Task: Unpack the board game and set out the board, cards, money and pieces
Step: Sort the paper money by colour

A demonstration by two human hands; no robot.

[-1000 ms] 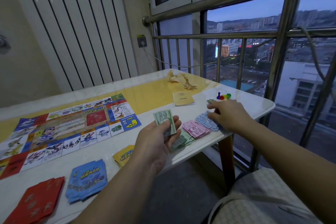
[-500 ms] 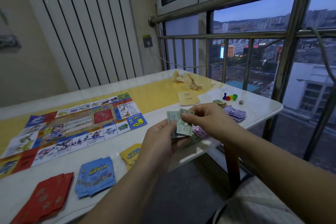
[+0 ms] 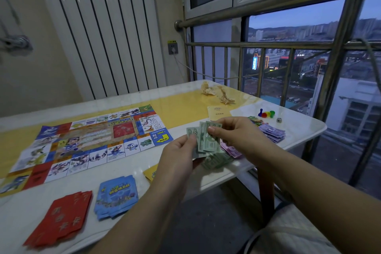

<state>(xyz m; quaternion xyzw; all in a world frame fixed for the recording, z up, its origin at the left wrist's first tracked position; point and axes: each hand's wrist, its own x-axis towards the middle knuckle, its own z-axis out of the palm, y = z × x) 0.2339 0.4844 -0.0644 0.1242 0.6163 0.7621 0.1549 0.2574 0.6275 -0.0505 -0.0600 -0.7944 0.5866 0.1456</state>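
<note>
The left hand (image 3: 177, 156), a little right of the middle of the frame, grips a small fan of green notes (image 3: 203, 140) by its lower end, thumb laid across the face and fingers curled behind; the right hand (image 3: 237, 136) meets it from the right and pinches the top of the front note between thumb and forefinger, its other fingers loosely bent; both hover over the near edge of the table (image 3: 301, 130). Directly below them lies a loose heap of more green money (image 3: 216, 160); pink notes (image 3: 232, 150) touch it on the right (partly hidden by the right hand); further right sits a spread pile of lilac notes (image 3: 272, 133). Above that, towards the table's far right corner, the coloured pawns (image 3: 267, 113) stand in a tight cluster; a die (image 3: 279, 120) sits just beside them; a pale yellow booklet (image 3: 218, 112) lies to their left; a crumpled wrapper (image 3: 216, 93) lies higher still, near the railing (image 3: 288, 44). Left of the hands the board (image 3: 88, 142) lies open and flat across the centre left; in the lower left are a stack of blue cards (image 3: 117, 196) and, left of it, fanned red cards (image 3: 61, 220); a yellow stack (image 3: 150, 172) peeps out from behind the left forearm.
</note>
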